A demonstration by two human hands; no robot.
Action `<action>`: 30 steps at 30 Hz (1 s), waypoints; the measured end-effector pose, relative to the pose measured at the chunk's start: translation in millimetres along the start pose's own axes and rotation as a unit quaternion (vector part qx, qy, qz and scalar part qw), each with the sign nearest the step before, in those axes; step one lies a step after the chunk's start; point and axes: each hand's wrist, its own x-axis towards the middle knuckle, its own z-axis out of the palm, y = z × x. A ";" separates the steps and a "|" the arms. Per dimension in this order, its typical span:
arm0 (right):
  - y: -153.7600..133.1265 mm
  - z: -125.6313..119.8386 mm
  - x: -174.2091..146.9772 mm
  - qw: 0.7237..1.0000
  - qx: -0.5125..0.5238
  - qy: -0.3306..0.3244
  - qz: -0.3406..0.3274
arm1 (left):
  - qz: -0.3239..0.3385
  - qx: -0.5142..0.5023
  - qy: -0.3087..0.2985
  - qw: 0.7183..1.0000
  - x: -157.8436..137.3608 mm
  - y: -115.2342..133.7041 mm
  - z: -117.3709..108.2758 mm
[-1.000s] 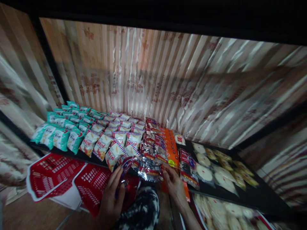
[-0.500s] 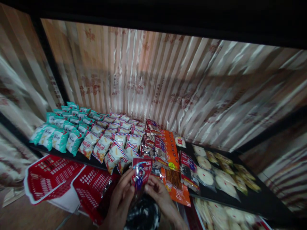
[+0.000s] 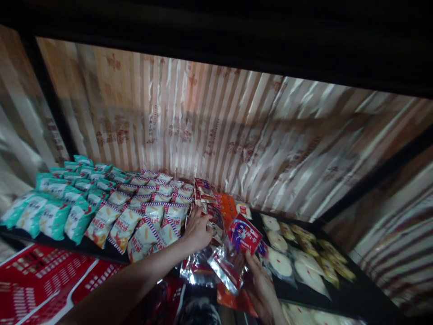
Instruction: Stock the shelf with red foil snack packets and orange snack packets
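Observation:
My right hand point(image 3: 260, 282) grips a shiny red snack packet point(image 3: 241, 234) by its right side, thumb on the front. Silver foil shows at the packet's lower end; whether there is one packet or more in the hand I cannot tell. My left hand point(image 3: 198, 228) reaches across the shelf onto a stack of similar red packets point(image 3: 204, 188), its fingers apart and touching them. Beneath that wrist, another foil packet point(image 3: 199, 266) lies at the shelf's front. An orange packet point(image 3: 226, 205) is partly hidden behind the red ones.
Rows of teal snack bags point(image 3: 54, 219) and white-and-red striped bags point(image 3: 123, 225) fill the shelf's left. Flat round pale packs point(image 3: 280, 261) and yellow packs point(image 3: 333, 268) lie right. Red baskets point(image 3: 37, 275) stand below. A dark upper beam point(image 3: 216, 40) crosses overhead.
My hands have parted: the left has gone forward to the stacked red packets, while the right has moved right with the red packet. The view has shifted a little rightward.

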 end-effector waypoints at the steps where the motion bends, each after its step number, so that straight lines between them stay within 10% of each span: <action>1: -1.4 -4.2 7.4 1.000 -0.005 0.014 -0.007 | 0.000 0.034 -0.021 0.999 14.6 -2.2 6.2; 13: -15.0 -7.1 49.8 0.999 -0.041 0.000 0.012 | -0.013 0.156 -0.061 0.986 126.4 -42.4 53.5; 30: -17.8 4.0 54.1 0.996 -0.019 0.079 0.049 | 0.012 0.207 -0.079 0.975 151.0 -53.5 37.7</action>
